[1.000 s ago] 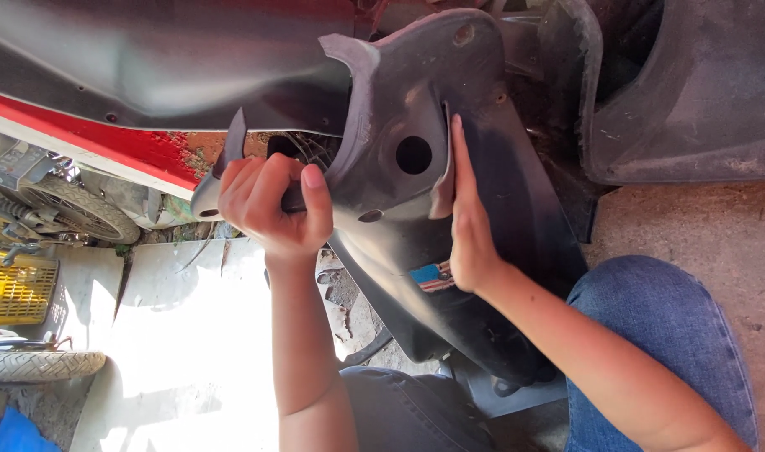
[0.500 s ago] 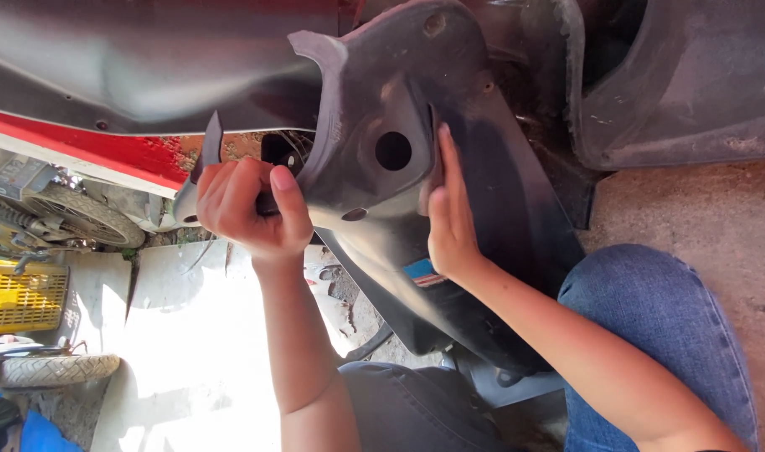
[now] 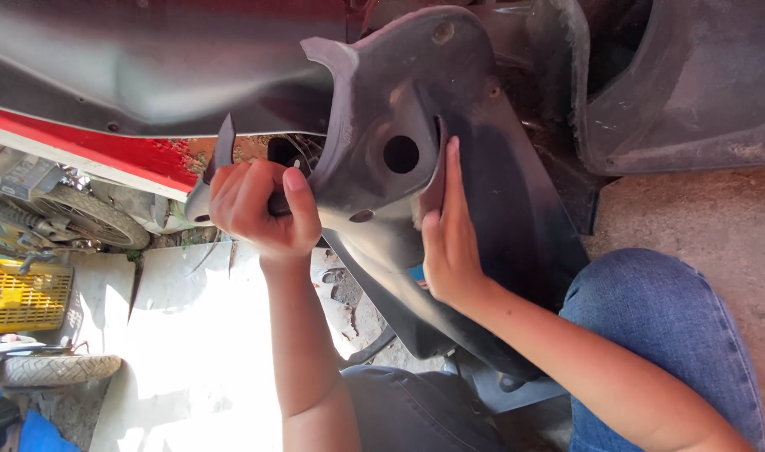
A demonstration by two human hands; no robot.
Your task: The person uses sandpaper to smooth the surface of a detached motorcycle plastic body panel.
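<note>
Left hand (image 3: 261,209): fingers clenched on the black panel's (image 3: 483,192) edge
Right hand (image 3: 448,243): flat, fingers extended
Around: yellow crate (image 3: 22,295), tyre (image 3: 56,368)

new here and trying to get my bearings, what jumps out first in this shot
A big black plastic panel with a round hole fills the middle, under a red body edge. The left hand grips its left edge; the right hand lies flat on its face. A yellow crate sits far left.

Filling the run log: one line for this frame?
left hand: gripping panel edge | right hand: flat on black panel | knee beside it
</note>
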